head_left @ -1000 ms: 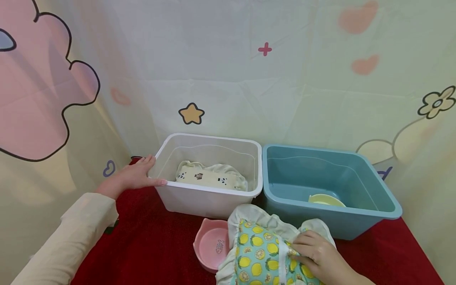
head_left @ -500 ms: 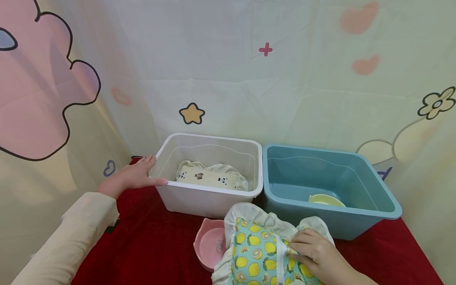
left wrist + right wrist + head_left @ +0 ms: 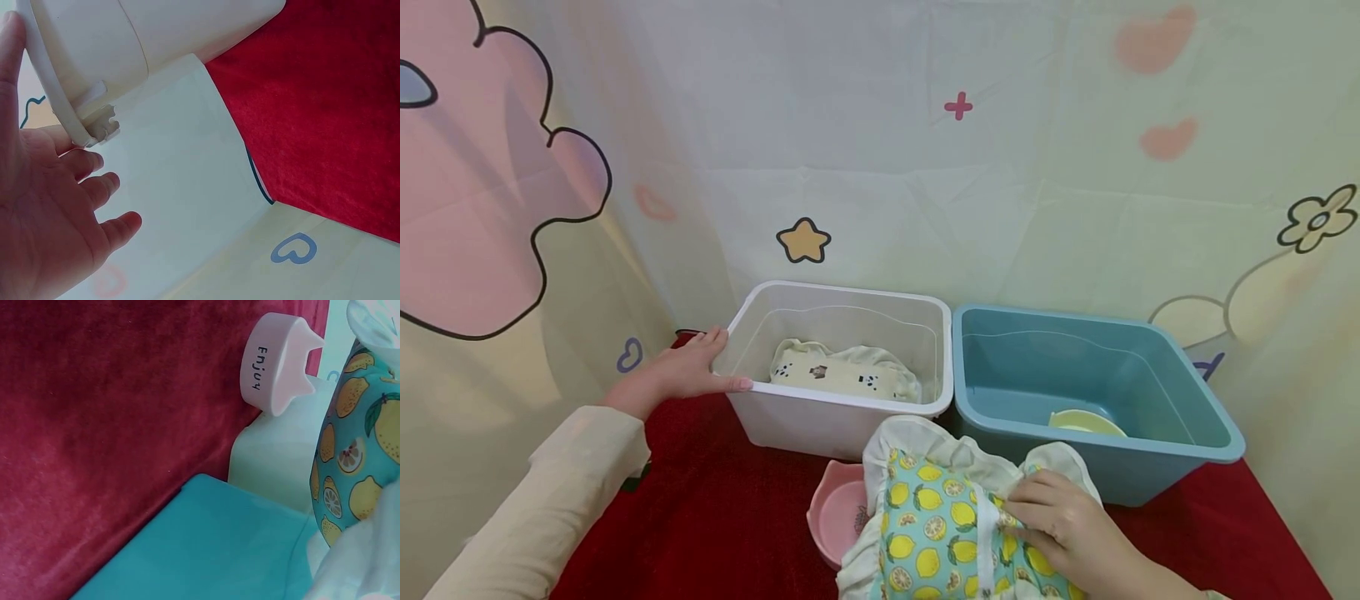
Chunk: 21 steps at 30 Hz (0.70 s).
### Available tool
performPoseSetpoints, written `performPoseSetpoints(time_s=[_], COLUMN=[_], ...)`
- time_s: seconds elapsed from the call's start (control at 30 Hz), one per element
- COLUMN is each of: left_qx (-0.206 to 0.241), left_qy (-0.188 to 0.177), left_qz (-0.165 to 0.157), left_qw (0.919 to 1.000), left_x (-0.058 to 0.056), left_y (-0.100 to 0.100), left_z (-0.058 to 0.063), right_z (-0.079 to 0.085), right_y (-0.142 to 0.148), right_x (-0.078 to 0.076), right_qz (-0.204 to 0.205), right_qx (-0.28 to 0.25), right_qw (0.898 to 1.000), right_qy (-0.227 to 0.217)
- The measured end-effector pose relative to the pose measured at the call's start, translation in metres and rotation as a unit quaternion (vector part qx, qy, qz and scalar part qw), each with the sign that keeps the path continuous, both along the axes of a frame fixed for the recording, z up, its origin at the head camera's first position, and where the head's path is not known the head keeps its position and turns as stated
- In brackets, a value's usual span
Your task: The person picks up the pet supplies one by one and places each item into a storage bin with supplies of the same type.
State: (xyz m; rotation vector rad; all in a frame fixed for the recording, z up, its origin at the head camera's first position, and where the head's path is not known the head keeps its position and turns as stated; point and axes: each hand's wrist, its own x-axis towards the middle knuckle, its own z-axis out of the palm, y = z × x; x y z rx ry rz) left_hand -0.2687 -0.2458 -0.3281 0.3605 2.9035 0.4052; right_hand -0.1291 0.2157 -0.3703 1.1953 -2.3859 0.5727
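Presently our left hand (image 3: 688,375) lies spread on the white bin's (image 3: 842,425) rim; our right hand (image 3: 1067,521) pinches the lemon-print cushion (image 3: 932,517) before the blue bin (image 3: 1052,354). Plush red cloth (image 3: 715,517) spreads beneath, cartoon-printed hangings (image 3: 865,125) behind us both bins.

The lemon-print cushion (image 3: 936,517), turquoise with yellow whole and sliced lemons, a ruffled white edge (image 3: 925,437) and a lengthwise white strip (image 3: 987,537), is positioned in front of the two bins and, in the head view, partly covers the pink bowl (image 3: 835,517); the right hand (image 3: 1060,521) grips its fabric beside the strip. The white bin (image 3: 820,421), open-topped and upright on the red cloth (image 3: 722,517), sits just beside the blue bin (image 3: 1075,462), contains a cream printed cloth item (image 3: 838,379), and is held at its near left rim by the left hand (image 3: 681,371).
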Motion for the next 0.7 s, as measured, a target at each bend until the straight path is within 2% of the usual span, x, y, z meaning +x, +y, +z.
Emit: performPoseSetpoints(time_s=[0.17,0.4,0.7], left_qx=[0.002,0.000,-0.007], left_qy=[-0.003,-0.004,-0.005], left_qz=[0.004,0.006,0.002], left_qw=[1.0000,1.0000,1.0000], left_x=[0.000,-0.001,-0.001], left_y=[0.000,0.000,0.000], left_z=[0.000,-0.001,0.000], right_z=[0.006,0.016,0.029], right_y=[-0.003,-0.008,-0.011], right_x=[-0.001,-0.007,-0.011], right_qz=[0.000,0.011,0.007], right_qx=[0.004,-0.007,0.001], right_qw=[1.000,0.999,0.999], right_qy=[0.002,0.037,0.050])
